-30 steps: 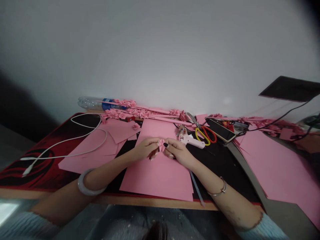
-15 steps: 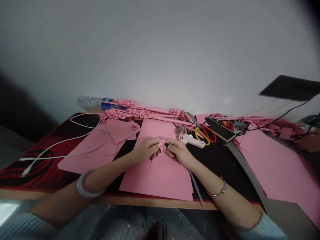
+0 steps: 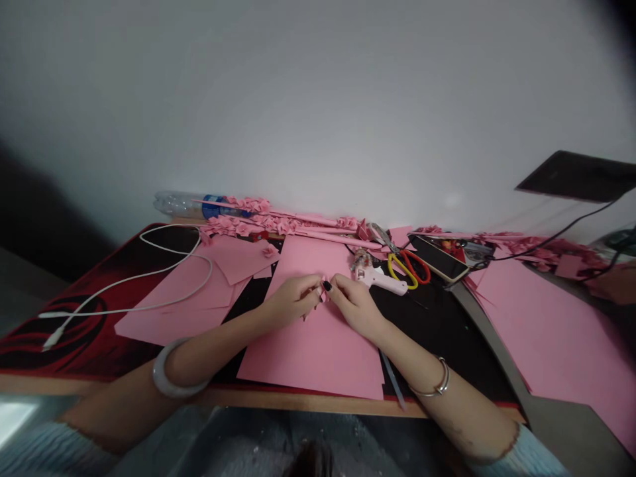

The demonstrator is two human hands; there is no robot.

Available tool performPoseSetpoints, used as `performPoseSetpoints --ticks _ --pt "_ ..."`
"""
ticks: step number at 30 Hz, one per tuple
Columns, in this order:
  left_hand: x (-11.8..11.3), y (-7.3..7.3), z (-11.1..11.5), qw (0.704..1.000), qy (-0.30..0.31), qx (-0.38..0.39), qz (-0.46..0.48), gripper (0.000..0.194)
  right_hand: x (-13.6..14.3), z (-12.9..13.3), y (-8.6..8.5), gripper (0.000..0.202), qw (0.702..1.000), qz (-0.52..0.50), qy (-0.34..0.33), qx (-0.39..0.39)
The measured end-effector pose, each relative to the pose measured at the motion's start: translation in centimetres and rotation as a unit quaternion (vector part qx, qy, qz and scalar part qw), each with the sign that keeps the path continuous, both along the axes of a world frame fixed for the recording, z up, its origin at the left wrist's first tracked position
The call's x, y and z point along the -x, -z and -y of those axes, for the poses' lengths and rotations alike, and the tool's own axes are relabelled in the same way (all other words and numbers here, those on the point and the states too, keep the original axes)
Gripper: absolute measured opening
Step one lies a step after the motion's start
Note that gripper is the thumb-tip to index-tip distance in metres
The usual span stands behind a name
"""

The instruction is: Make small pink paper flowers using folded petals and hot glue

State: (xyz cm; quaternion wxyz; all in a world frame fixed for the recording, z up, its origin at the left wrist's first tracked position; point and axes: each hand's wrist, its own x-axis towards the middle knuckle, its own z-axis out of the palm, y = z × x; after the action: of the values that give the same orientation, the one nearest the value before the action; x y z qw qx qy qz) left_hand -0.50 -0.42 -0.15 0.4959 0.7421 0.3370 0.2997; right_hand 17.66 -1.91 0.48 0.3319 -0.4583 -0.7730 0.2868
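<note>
A small folded piece of pink paper (image 3: 324,296) is pinched between my two hands, mostly hidden by the fingers. My left hand (image 3: 294,299) is closed on its left side, thumb and fingertips together. From the right, my right hand (image 3: 354,301) grips it, with a dark-nailed thumb pressed against the paper. Both hands are over a stack of pink paper sheets (image 3: 313,358) lying on the dark mat. Just beyond my right hand lies a pale pink hot glue gun (image 3: 382,281).
Scissors (image 3: 410,268) with yellow and red handles lie beside a phone (image 3: 440,257). Pink paper flower stems (image 3: 278,225) and a plastic bottle (image 3: 181,205) line the wall. A white cable (image 3: 149,308) loops at left. More pink sheets (image 3: 556,338) lie at right.
The fingers have closed further over the folded pink paper, so its fanned face no longer shows. My right hand has turned slightly, its thumb now nearer the left fingertips.
</note>
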Motion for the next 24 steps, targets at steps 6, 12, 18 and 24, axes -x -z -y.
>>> performPoseSetpoints --ticks 6,12,18,24 --pt "0.1 -0.2 0.0 1.0 0.0 -0.004 -0.005 0.019 0.0 0.1 -0.1 0.03 0.999 0.003 -0.021 -0.025" --pt "0.3 0.2 0.0 1.0 0.022 0.012 0.006 0.017 -0.1 0.2 -0.1 0.036 0.996 -0.057 -0.06 0.015" --pt "0.1 -0.3 0.0 0.995 0.035 0.075 0.057 0.02 0.2 0.3 0.3 0.043 0.979 -0.167 -0.071 0.093" --pt "-0.3 -0.9 0.2 0.985 0.038 0.135 0.103 0.025 0.5 0.3 0.4 0.043 0.96 -0.232 -0.076 0.135"
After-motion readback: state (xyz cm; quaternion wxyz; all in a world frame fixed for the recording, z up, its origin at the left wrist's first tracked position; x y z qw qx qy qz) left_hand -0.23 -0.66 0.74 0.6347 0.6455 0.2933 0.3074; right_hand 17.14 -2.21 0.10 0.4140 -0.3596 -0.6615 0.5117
